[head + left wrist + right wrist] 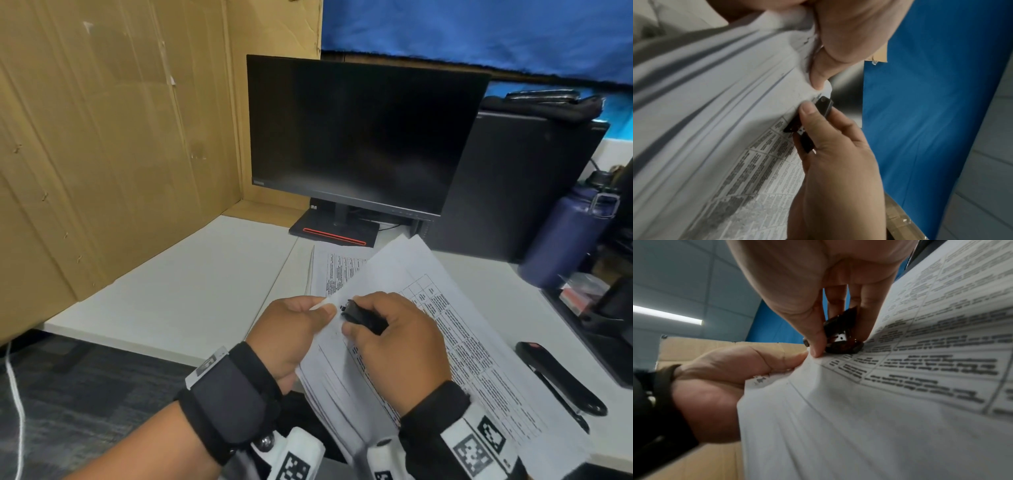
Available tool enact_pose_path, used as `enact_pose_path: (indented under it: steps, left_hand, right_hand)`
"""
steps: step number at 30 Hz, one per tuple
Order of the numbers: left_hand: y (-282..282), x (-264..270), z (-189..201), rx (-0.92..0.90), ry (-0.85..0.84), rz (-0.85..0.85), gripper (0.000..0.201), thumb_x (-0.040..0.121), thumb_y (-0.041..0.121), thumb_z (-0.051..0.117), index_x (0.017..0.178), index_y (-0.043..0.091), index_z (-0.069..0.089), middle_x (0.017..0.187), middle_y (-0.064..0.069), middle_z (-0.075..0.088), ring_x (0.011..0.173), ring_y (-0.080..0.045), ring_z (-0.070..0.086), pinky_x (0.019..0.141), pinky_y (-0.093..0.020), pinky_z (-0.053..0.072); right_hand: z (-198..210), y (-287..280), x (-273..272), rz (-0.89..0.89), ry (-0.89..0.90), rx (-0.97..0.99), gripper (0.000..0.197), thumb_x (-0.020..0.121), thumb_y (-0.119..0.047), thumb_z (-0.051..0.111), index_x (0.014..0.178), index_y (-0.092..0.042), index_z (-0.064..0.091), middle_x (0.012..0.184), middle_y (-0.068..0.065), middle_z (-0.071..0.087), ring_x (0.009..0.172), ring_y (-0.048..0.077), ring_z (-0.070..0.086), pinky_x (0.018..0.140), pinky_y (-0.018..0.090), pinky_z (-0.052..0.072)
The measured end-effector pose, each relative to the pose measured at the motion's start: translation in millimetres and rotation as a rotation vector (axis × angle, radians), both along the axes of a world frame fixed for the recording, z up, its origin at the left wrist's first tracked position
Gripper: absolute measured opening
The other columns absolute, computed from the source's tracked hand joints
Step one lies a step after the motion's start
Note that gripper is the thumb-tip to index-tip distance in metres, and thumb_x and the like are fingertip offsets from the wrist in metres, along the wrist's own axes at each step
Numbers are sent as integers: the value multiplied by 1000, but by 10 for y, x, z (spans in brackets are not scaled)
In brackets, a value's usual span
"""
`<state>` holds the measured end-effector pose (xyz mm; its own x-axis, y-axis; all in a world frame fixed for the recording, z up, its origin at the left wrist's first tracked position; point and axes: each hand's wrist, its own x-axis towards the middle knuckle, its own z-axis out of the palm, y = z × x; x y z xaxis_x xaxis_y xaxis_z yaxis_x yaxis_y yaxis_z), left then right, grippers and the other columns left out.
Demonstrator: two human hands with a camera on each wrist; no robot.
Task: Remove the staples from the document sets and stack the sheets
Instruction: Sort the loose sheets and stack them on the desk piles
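Left hand [291, 329]: grip pinching the papers' [428, 342] top corner between thumb and curled fingers.
Right hand [394, 346]: grip closed round a black remover [363, 317], its nose at that same corner.
Papers: held up over the desk [191, 291], in front of the monitor [359, 133].
More sheets [337, 270]: flat on the desk, between papers and monitor.
Stapler [561, 380]: on the desk, right of the papers.
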<state>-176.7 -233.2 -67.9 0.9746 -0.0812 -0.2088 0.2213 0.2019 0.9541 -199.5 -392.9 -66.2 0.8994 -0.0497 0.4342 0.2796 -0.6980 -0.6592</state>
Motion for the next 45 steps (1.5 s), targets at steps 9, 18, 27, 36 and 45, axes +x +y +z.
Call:
enact_pose_path:
  steps: [9,18,27,36,45]
  left_hand:
    - [-7,13,-6,9,-58,39,13,96,14,71,99,7,81,96,-19,80,95,-37,76,93,-47,60]
    - [65,130,-173,-106,93,27,18,97,12,69,109,1,76,102,-24,78,95,-39,76,97,-55,58]
    - [133,251,-352,-164,184,37,19,96,9,69,111,-2,74,105,-26,77,97,-40,75,96,-55,58]
    - [203,367,-516,-162,239,-27,27,98,13,66,120,-2,72,114,-29,74,112,-45,70,107,-62,49]
    - [220,439,-613,-85,211,-40,26,97,11,67,118,-5,71,113,-30,74,113,-49,68,102,-61,53]
  right_hand:
    - [-36,118,28,-15,-161,-237,14,84,-23,74,97,-22,70,88,-5,58,77,18,56,63,33,50]
    - [-206,83,114,17,-36,-160,19,93,-39,64,111,-36,68,95,-18,60,82,1,50,67,8,34]
    - [-308,111,321,42,145,-130,26,95,-40,61,118,-33,70,106,-14,69,98,8,59,85,21,44]
    - [-340,105,422,112,238,62,12,89,-37,67,99,-34,73,84,-15,74,82,7,67,82,36,57]
    - [-268,104,467,68,285,-29,10,81,-39,75,91,-37,75,87,-21,70,83,1,65,82,29,55]
